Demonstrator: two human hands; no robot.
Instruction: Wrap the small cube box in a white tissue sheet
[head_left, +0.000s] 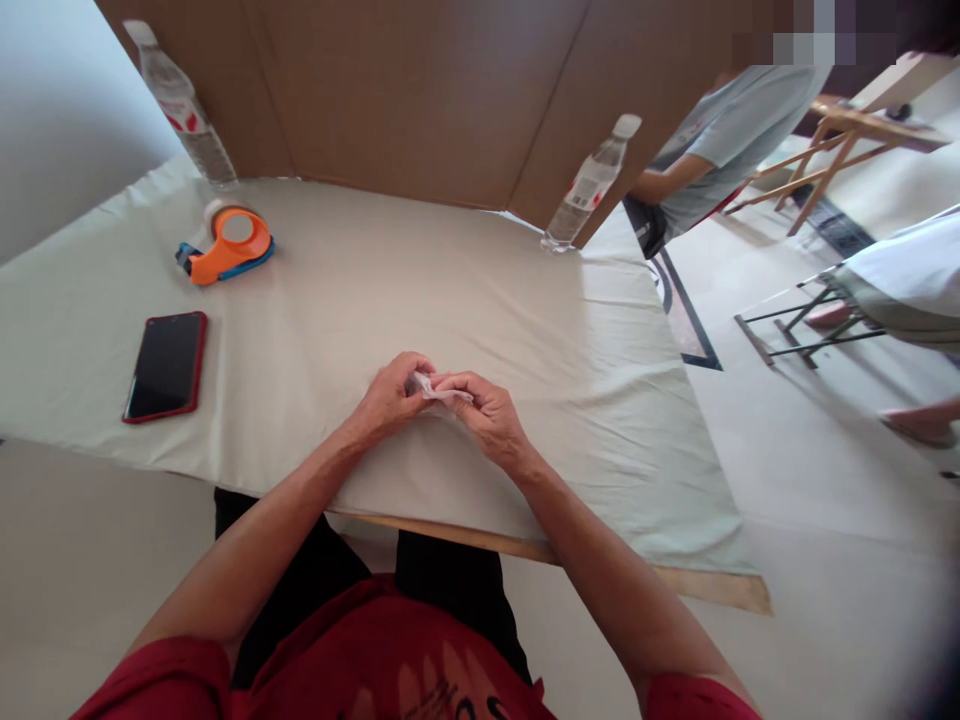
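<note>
My left hand (391, 395) and my right hand (487, 412) meet near the front middle of the cloth-covered table (450, 290). Both pinch a small, pale, crumpled scrap (431, 390) between their fingertips, just above the cloth. The scrap looks like thin paper or film; most of it is hidden by my fingers. Both forearms reach in from the bottom of the view over my red shirt.
A red-cased phone (166, 366) lies face up at the left. An orange tape dispenser (229, 243) sits at the back left. Two water bottles (180, 105) (589, 185) stand against a cardboard screen (420, 90). Another person (720, 140) sits beyond the right edge.
</note>
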